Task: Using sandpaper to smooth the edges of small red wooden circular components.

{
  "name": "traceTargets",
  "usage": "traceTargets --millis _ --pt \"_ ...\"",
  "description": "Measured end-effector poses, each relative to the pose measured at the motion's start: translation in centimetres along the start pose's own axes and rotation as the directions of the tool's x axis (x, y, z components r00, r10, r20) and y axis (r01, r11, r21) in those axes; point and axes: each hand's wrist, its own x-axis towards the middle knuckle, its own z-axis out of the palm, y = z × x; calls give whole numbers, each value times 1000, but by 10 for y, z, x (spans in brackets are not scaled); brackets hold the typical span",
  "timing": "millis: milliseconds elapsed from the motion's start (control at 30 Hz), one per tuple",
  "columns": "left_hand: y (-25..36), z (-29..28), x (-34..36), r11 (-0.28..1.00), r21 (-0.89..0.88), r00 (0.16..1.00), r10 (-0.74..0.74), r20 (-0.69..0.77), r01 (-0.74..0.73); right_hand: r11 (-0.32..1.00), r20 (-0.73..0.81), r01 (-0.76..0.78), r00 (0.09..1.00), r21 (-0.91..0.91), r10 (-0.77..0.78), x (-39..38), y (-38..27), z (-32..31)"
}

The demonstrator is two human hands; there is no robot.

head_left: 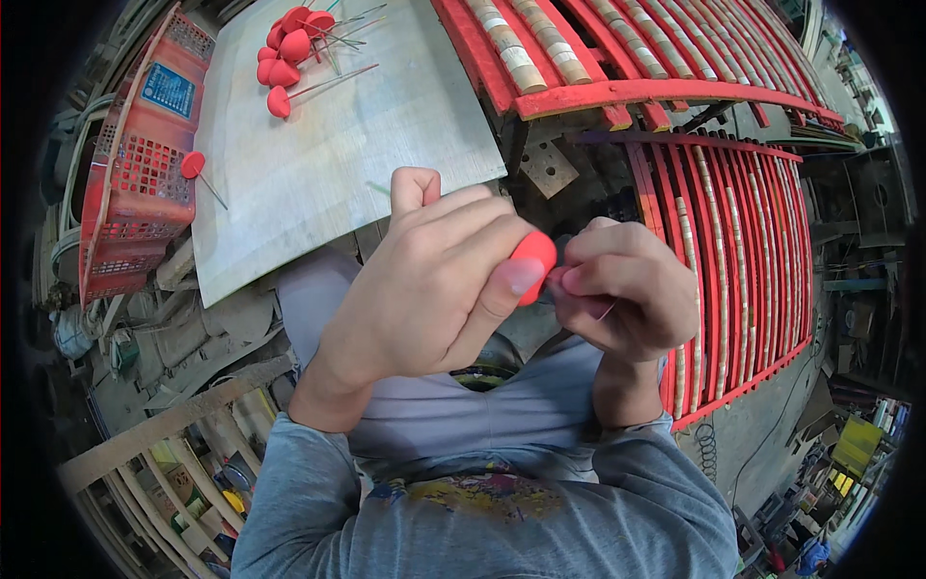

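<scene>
My left hand is closed around a rounded red head, with the thumb pressed on its near side. A thin green stick shows beyond the fingers of that hand; whether it joins the red head is hidden. Just right of the head, my right hand pinches with thumb and fingertips at something too small to make out. A fine thread-like line shows below those fingers. Several similar red heads on thin sticks lie heaped on the pale board, and a single one lies at its left edge.
A red plastic basket stands left of the board. Red racks holding pale, banded rods fill the far right and right. A wooden slatted rail is at the lower left. Shelves with mixed goods stand at lower right.
</scene>
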Motion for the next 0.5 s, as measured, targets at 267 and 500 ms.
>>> traceTargets --millis 267,500 --pt "-14 15 7 970 207 979 155 -135 -125 988 -136 -90 988 -128 73 -3 -1 -2" --pt "-17 24 13 980 149 949 169 -266 -133 969 -242 -211 954 -128 176 -8 -3 0"
